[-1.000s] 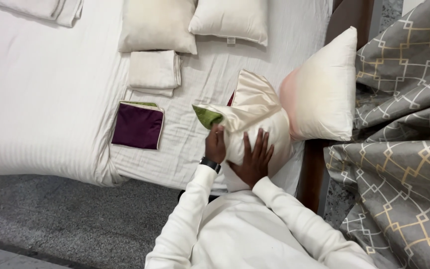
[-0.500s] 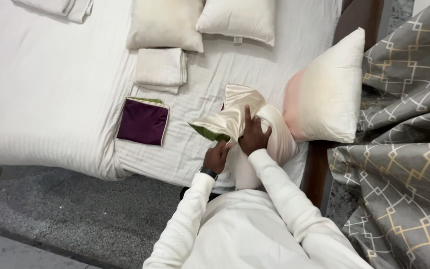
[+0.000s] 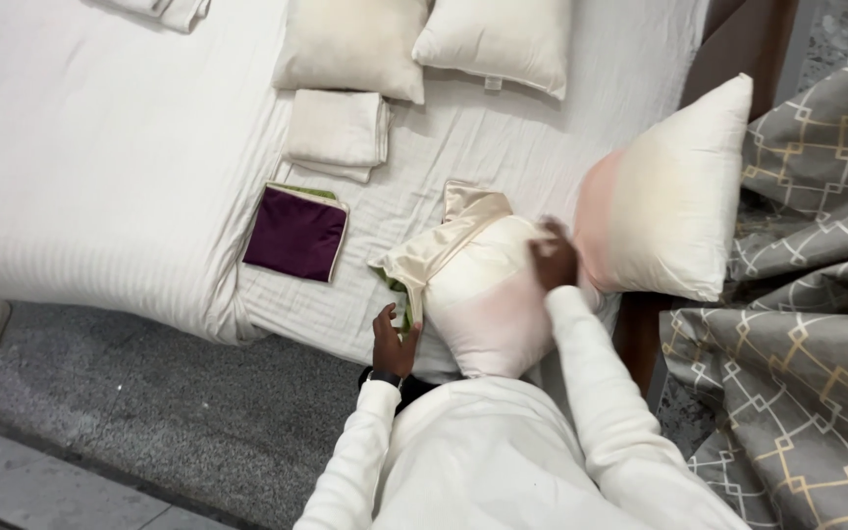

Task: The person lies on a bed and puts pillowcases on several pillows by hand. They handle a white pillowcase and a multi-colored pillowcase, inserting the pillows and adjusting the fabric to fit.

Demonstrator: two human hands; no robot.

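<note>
Pillow (image 3: 488, 304) at bed (image 3: 100, 177) edge, half inside cream cover (image 3: 434, 250). Left hand (image 3: 395, 339) grasping cover mouth; right hand (image 3: 554, 257) pressing pillow top, grip unclear. Best: hold mouth taut, seat corners.

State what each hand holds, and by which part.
Left hand grips the cream cover's open edge; right hand presses the pillow's top.
</note>
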